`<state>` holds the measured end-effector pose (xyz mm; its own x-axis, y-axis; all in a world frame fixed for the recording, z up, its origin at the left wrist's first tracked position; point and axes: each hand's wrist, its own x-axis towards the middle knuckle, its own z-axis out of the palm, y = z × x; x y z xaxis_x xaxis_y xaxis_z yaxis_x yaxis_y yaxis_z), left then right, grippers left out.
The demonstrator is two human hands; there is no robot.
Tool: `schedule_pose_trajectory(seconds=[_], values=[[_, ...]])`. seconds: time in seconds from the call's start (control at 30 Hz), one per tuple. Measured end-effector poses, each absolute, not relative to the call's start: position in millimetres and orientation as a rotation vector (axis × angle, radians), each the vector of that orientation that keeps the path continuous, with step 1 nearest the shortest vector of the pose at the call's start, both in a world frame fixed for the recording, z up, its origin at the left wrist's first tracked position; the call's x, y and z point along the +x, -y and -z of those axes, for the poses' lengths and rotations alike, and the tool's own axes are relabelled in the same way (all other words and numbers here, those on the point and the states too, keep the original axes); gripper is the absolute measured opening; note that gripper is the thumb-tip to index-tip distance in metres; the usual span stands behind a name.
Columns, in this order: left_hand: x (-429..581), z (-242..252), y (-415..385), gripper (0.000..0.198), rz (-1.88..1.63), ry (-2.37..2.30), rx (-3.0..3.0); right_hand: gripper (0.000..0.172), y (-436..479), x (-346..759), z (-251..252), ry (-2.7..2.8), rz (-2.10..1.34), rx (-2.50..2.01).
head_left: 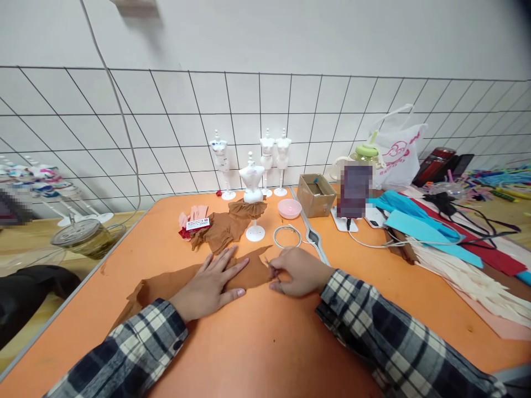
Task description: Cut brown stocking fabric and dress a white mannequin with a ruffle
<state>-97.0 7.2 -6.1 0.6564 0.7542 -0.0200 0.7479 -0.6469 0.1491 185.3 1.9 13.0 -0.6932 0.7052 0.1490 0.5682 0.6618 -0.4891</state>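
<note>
A strip of brown cloth [249, 271] lies across the orange table. My left hand [213, 282] presses flat on it with the fingers spread. At the strip's right end my right hand [296, 271] is closed around what look like small scissors [269, 265], mostly hidden by the fingers. The cloth edge beside them has a notch. Just beyond the hands stands a white mini dress form [251, 179] with a ruffled brown skirt [248, 209] round its lower part. More crumpled brown cloth [219, 229] lies to the left of its base.
A pink bowl [289, 208], a coiled cable [287, 236] and a cardboard box [316, 196] sit beyond my right hand. A phone [354, 190] stands upright on a holder. Blue cloth [431, 235] and other fabrics fill the right side. More dress forms [283, 157] line the wall.
</note>
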Motion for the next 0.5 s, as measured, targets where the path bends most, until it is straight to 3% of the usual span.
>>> schedule_pose_trajectory(seconds=[0.2,0.4,0.5], values=[[-98.4,-1.2,-6.8,0.066,-0.039,-1.219,2.725,0.019,-6.0,186.9,-8.0,2.399,-0.486,-0.971],[-85.4,-31.0,-9.1,0.046,-0.502,-1.542,2.679,0.021,5.2,163.0,-1.2,2.703,-0.394,-0.784],[-75.1,-24.7,-15.0,0.043,-0.477,-1.631,2.473,0.021,8.4,158.8,-1.9,2.740,-0.348,-0.750]])
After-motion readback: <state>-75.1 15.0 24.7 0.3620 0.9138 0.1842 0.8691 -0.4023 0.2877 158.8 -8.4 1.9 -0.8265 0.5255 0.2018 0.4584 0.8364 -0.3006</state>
